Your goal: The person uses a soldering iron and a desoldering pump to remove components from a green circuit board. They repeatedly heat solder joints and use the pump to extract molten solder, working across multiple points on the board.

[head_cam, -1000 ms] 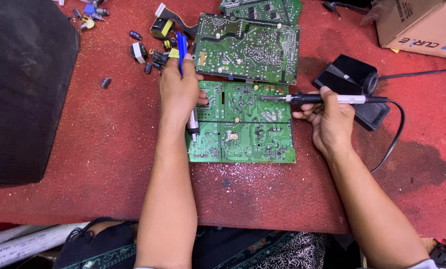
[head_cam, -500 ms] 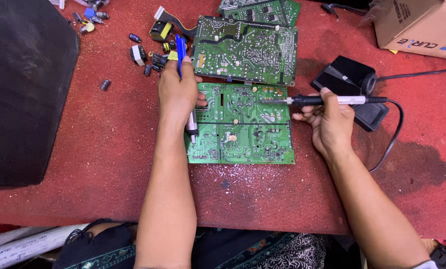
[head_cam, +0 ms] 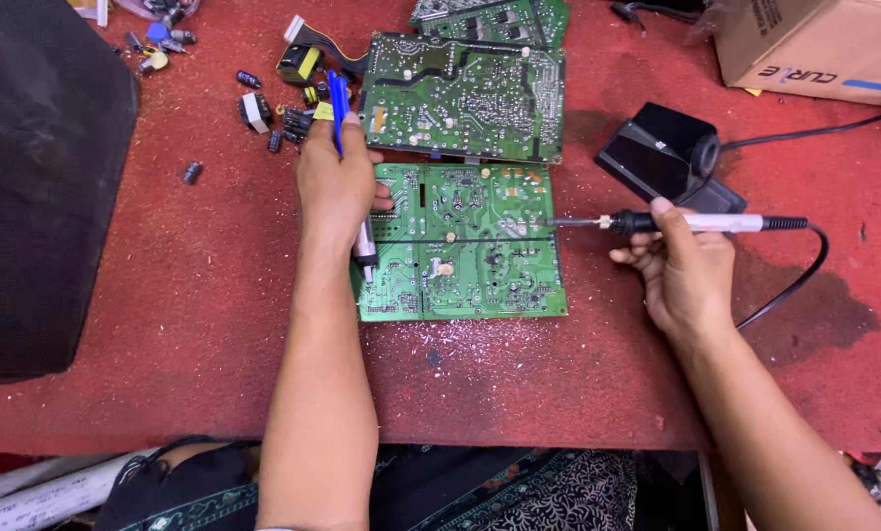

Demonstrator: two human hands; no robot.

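Left hand (head_cam: pixel 337 187) pressing board (head_cam: pixel 460 241) flat mid-surface, gripping blue pump (head_cam: pixel 338 108); right hand (head_cam: pixel 681 270) pinching iron (head_cam: pixel 676 223), tip poised at board's right edge.

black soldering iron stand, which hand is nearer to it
Right. The right hand, holding the soldering iron, sits just below the black stand. The left hand rests on the green circuit board, far to the stand's left.

a green circuit board (head_cam: pixel 465 241) lies flat on the red mat, solder side up, near edge dusted with solder flecks. a blue-handled desoldering pump (head_cam: pixel 347 147) stands tilted at its left edge. a soldering iron (head_cam: pixel 657 223) lies level, tip at the board's right edge.
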